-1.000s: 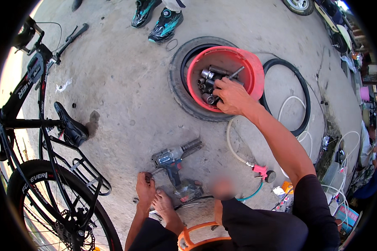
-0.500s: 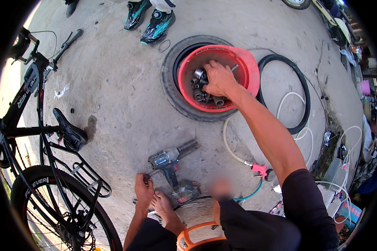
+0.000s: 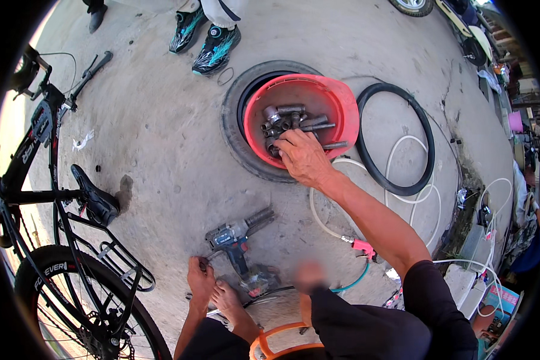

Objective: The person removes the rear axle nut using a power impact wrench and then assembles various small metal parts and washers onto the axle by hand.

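An upturned red hard hat [image 3: 342, 114], used as a bowl, rests on a tyre lying flat. Inside it lie several dark steel sockets [image 3: 291, 109] and rod-like pieces. My right hand [image 3: 306, 161] reaches over its near rim, fingers curled down on a socket [image 3: 272, 146] at the near left of the pile; the fingertips are partly hidden. Low at the left, my left hand [image 3: 200, 281] is closed beside my bare foot, pinching something small and dark that I cannot make out. Just right of it a cordless impact wrench [image 3: 237, 249] lies on the concrete, its battery toward me.
The tyre [image 3: 237, 135] surrounds the hat. A black inner tube [image 3: 429, 150], a pale air hose [image 3: 318, 219] and a pink air fitting [image 3: 362, 246] lie to the right. A black bicycle [image 3: 60, 198] stands left. Another person's shoes [image 3: 216, 51] are beyond; an orange stool [image 3: 270, 342] is below me.
My right hand has drawn back toward the hat's near rim, uncovering more sockets. My left hand stays by the wrench. The whole view has shifted slightly.
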Action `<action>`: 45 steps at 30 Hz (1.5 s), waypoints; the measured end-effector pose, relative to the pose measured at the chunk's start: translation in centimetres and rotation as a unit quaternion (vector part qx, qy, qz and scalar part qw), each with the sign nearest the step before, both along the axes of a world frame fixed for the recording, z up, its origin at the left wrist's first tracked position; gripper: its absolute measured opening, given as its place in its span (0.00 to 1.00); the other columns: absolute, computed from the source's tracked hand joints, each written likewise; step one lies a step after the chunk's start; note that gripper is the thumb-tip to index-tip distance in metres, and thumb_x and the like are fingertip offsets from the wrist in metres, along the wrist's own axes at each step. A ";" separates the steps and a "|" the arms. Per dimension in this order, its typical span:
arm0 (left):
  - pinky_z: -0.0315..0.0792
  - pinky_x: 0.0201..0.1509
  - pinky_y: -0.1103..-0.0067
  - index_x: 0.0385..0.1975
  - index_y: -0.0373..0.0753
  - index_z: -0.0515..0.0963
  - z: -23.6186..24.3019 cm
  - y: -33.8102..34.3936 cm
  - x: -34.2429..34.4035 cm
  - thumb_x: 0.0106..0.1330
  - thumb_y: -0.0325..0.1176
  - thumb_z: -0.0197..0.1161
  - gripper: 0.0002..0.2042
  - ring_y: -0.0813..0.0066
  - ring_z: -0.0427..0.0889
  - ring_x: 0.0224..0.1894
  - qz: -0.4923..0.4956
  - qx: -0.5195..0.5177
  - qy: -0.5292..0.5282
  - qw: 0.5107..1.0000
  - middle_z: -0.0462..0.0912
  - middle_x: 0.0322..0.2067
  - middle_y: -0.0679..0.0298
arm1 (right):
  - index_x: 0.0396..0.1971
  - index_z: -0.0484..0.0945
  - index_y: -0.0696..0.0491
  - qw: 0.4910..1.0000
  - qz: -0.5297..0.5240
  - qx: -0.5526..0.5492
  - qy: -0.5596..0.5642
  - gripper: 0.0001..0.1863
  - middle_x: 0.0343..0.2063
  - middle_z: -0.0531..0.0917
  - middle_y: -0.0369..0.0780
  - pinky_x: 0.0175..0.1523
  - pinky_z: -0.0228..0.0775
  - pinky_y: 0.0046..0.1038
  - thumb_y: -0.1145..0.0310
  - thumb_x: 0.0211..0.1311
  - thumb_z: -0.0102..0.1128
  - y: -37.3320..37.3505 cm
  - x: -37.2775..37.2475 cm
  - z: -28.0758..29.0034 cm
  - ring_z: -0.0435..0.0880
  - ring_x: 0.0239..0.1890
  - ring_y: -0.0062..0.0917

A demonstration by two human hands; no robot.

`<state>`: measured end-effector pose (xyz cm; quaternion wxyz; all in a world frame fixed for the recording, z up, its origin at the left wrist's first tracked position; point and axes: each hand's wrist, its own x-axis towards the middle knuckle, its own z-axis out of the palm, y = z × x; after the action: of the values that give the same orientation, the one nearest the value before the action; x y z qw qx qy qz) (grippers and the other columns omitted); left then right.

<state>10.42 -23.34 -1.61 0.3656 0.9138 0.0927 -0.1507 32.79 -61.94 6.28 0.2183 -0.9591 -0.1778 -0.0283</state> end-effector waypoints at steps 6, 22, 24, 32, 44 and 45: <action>0.72 0.35 0.69 0.32 0.36 0.72 0.0 -0.3 -0.1 0.55 0.22 0.61 0.07 0.59 0.77 0.30 0.007 -0.018 -0.003 1.000 0.74 0.30 0.57 | 0.43 0.80 0.55 0.997 0.035 0.051 -0.041 0.11 0.39 0.78 0.40 0.54 0.68 0.38 0.72 0.60 0.59 -1.4 0.0 -1.0 0.77 0.47 0.35; 0.70 0.36 0.71 0.33 0.35 0.70 0.1 -0.3 0.1 0.56 0.20 0.60 0.08 0.63 0.74 0.28 -0.015 -0.012 -0.008 1.000 0.72 0.28 0.57 | 0.50 0.77 0.61 0.815 -0.212 0.533 0.089 0.16 0.51 0.82 0.42 0.57 0.79 0.29 0.88 0.64 0.51 -6.3 1.7 3.0 0.80 0.54 0.27; 0.70 0.36 0.71 0.33 0.35 0.70 -0.1 -0.2 0.1 0.56 0.20 0.59 0.07 0.62 0.74 0.28 -0.017 -0.009 -0.004 1.000 0.72 0.28 0.57 | 0.52 0.76 0.60 0.814 -0.172 0.544 0.110 0.18 0.53 0.80 0.43 0.57 0.78 0.29 0.87 0.64 0.52 -5.0 2.0 4.1 0.80 0.56 0.28; 0.71 0.35 0.71 0.33 0.35 0.71 0.5 -0.5 0.2 0.56 0.21 0.59 0.07 0.62 0.75 0.28 -0.011 -0.015 -0.013 1.000 0.73 0.28 0.57 | 0.60 0.71 0.59 0.987 -0.113 0.092 0.066 0.31 0.60 0.76 0.46 0.66 0.67 0.36 0.86 0.51 0.56 -8.5 3.5 3.3 0.73 0.64 0.34; 0.71 0.35 0.71 0.33 0.35 0.71 0.0 -0.2 0.0 0.57 0.21 0.59 0.06 0.63 0.75 0.28 -0.014 0.000 -0.018 1.000 0.74 0.28 0.58 | 0.41 0.81 0.57 0.902 -0.031 -0.391 0.177 0.14 0.38 0.86 0.46 0.50 0.69 0.38 0.66 0.59 0.56 -7.0 4.0 0.4 0.85 0.41 0.35; 0.71 0.35 0.71 0.33 0.35 0.71 -0.2 -0.1 -0.1 0.57 0.21 0.59 0.06 0.63 0.75 0.28 -0.010 -0.002 -0.017 1.000 0.74 0.28 0.58 | 0.41 0.81 0.57 0.902 -0.028 -0.393 0.176 0.14 0.38 0.86 0.46 0.50 0.69 0.38 0.66 0.59 0.56 -7.0 4.2 0.7 0.85 0.41 0.35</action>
<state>10.34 -23.48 -1.79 0.3670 0.9165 0.0775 -0.1388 36.95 -68.99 6.95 -0.1499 -0.9608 -0.1065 0.2077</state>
